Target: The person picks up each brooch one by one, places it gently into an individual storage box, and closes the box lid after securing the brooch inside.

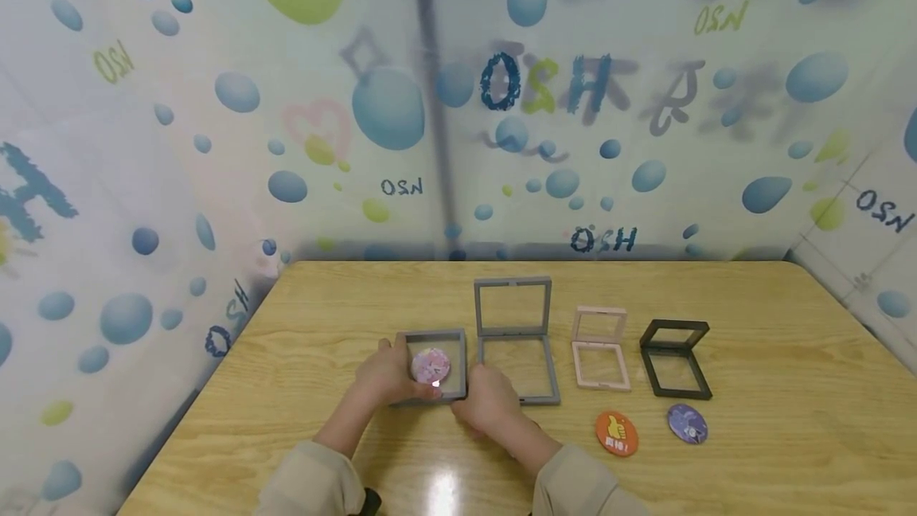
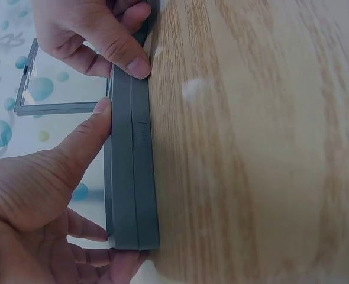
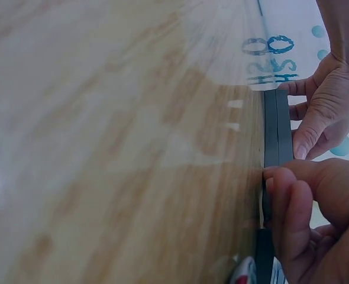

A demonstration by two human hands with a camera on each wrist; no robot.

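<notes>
A grey display frame (image 1: 464, 357) lies closed on the table, with a round pink badge (image 1: 431, 366) visible in its clear window. My left hand (image 1: 387, 373) grips the frame's left side, thumb along its front edge. At the front right corner, my right hand (image 1: 493, 400) pinches the frame between thumb and curled fingers. In the left wrist view the two halves of the grey frame (image 2: 130, 189) meet along a thin seam, and the left thumb rests on the upper edge. The right wrist view shows both hands on the frame (image 3: 278, 130); its far side is partly hidden.
Just right of my right hand stands a larger grey frame (image 1: 553, 369), lid raised. Beyond it are an open pink frame (image 1: 623, 369) and an open black frame (image 1: 700, 377). An orange badge (image 1: 617, 432) and a purple badge (image 1: 687, 424) lie nearer on the wooden table (image 1: 788, 452).
</notes>
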